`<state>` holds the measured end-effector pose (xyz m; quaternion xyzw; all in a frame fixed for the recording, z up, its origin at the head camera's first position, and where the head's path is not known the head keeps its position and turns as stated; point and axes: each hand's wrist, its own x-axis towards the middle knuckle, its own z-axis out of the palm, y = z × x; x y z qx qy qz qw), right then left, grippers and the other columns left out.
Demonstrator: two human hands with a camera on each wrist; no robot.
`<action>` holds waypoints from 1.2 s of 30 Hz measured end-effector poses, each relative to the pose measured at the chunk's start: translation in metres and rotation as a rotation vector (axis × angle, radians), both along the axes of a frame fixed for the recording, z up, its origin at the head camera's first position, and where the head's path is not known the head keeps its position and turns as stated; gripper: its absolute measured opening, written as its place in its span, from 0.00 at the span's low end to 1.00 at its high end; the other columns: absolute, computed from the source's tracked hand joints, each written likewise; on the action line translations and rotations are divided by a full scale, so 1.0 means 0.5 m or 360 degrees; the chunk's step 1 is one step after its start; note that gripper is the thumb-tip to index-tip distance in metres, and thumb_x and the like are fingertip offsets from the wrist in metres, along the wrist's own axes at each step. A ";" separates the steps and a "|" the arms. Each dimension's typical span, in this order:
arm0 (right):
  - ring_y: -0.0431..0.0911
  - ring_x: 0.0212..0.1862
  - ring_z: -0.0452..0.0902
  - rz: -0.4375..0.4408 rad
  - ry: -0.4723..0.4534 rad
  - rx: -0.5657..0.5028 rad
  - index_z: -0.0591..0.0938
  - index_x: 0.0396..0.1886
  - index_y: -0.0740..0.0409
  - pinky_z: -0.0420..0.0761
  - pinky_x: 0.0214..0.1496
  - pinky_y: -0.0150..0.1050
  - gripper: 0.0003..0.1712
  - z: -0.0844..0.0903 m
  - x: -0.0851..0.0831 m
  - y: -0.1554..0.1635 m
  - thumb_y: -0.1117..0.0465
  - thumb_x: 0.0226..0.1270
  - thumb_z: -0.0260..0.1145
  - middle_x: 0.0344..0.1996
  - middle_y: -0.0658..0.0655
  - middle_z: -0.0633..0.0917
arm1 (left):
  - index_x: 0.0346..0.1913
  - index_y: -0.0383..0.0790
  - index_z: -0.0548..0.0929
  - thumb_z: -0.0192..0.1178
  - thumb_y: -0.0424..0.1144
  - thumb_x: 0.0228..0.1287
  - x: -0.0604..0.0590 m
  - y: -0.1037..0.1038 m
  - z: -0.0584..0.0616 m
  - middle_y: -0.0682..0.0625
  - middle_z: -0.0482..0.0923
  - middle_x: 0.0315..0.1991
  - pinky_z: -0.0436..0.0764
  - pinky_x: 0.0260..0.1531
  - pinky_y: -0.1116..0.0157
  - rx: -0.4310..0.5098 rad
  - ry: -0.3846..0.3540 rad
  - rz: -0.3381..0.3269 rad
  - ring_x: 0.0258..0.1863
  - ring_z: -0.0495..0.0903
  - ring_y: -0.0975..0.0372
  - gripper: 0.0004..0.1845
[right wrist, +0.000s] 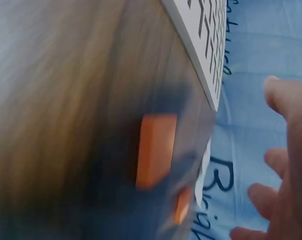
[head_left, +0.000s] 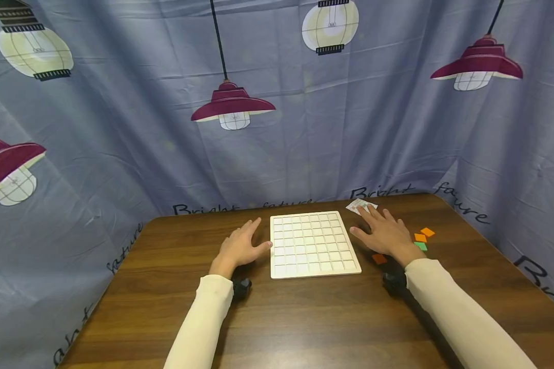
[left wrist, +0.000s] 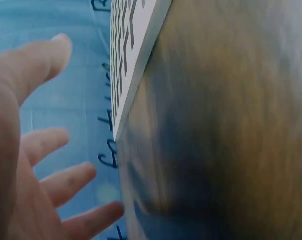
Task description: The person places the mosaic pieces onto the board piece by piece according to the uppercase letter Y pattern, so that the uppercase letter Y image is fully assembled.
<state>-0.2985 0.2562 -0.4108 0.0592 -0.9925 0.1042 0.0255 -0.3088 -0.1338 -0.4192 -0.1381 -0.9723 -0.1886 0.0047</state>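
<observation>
1. While the left hand (head_left: 240, 247) and the right hand (head_left: 385, 233) are hovering well apart, the pale gridded board (head_left: 315, 245) is lying on the table (head_left: 295, 318) between them.
2. Left: fingers are extending loosely, gripping nothing. Thumb tip is lining up with the board's near-hand edge; can't tell if it's touching.
3. Right: fingers are spreading, also gripping nothing. Fingertips are overlapping the patterned card (head_left: 356, 204) in the head view; can't confirm contact. Its print is too small to read.
4. Step, my read: looks like a ready or between-moves pose. Nothing is being picked or placed.
5. Containers: only the board. Its shallow square compartments are showing bare, no tile sitting in any.
6. Loose tiles are all lying on the right hand's side. The red-orange tile (head_left: 379, 259) is sitting between board and right wrist. One orange tile (head_left: 427, 232), a second orange tile (head_left: 420, 238) and the green tile (head_left: 420, 246) are bunching outboard of that wrist.
7. Next move, judging: if a tile is going into a compartment, it's calling for the right hand to draw back, pinch a tile by its edges and square it up. Left could be steadying the board.
8. Risk: tiles are lying close to the right wrist, so a sloppy pullback could be nudging them.
</observation>
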 end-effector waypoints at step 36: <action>0.31 0.31 0.68 0.0450 0.0271 -0.0027 0.78 0.37 0.46 0.71 0.30 0.31 0.09 -0.038 0.180 0.212 0.57 0.56 0.67 0.32 0.43 0.75 | 0.71 0.50 0.53 0.68 0.65 0.36 -0.001 0.001 -0.013 0.55 0.42 0.74 0.54 0.68 0.54 -0.0007 -0.0418 -0.0610 0.73 0.44 0.58 0.57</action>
